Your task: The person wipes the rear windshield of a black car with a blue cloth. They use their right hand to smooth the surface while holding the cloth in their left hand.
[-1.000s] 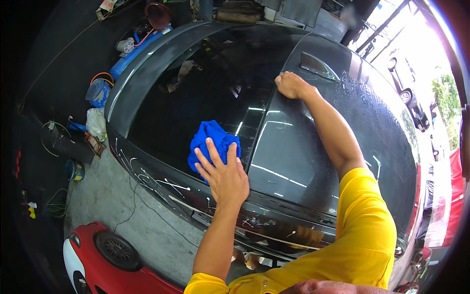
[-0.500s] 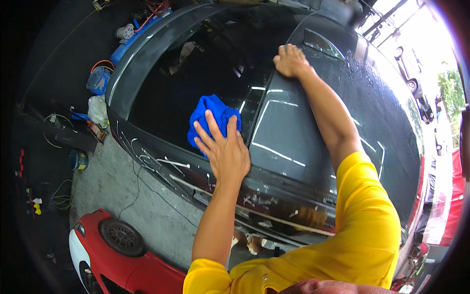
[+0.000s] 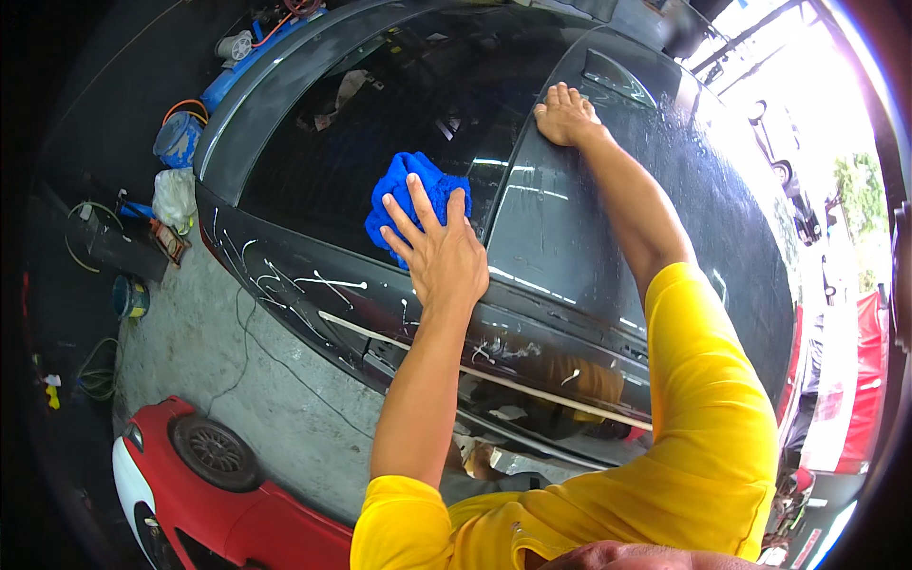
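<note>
soft blue cloth (image 3: 390,180), crumpled, roundish, long axis indeterminable, lies on smooth dark glass (image 3: 304,190); left grip (image 3: 446,261), fingers spread, lies over the cloth; right grip (image 3: 570,121) rests flat, empty, on glossy panel (image 3: 565,233)

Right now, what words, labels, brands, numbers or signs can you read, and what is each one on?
I can read no text in this view.
Small bucket: any markings are too small to read.
Blue cloth under the left hand: no lettering visible.
Dark car: white streaks, no legible writing.
</note>
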`<state>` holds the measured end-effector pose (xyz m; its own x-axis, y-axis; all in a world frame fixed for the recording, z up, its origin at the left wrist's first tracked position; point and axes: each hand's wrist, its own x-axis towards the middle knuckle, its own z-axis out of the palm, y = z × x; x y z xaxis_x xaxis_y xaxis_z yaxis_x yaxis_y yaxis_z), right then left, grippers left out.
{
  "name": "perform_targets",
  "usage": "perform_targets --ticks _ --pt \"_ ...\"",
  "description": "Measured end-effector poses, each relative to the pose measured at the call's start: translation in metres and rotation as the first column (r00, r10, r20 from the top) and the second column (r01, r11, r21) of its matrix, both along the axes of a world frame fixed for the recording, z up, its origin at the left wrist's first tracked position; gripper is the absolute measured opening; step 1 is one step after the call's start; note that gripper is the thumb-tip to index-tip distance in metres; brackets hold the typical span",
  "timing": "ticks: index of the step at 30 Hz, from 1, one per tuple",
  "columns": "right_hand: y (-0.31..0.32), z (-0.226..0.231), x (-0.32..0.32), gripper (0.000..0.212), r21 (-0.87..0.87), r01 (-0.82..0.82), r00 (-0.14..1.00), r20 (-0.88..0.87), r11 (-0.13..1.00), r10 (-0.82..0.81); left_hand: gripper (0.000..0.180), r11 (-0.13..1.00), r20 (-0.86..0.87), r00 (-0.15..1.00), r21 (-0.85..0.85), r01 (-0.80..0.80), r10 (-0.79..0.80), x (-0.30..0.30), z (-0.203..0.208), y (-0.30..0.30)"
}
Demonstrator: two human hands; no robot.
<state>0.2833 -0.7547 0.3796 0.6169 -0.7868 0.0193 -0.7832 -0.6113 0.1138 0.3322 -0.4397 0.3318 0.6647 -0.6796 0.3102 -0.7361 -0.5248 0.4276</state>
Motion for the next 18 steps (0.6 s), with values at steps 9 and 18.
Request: perform_targets --ticks 9,18 --pt "0.261 0.009 -0.11 0.063 0.206 -0.557 0.826 0.033 0.805 0.563 0.042 0.999 -0.031 0.999 -0.036 -0.04 0.039 0.012 -0.01 0.01" --pt "0.227 0.049 -0.197 0.064 0.388 -0.684 0.697 0.099 0.618 0.71 0.046 0.997 -0.015 1.0 -0.067 -0.025 0.024 0.011 -0.015 0.013"
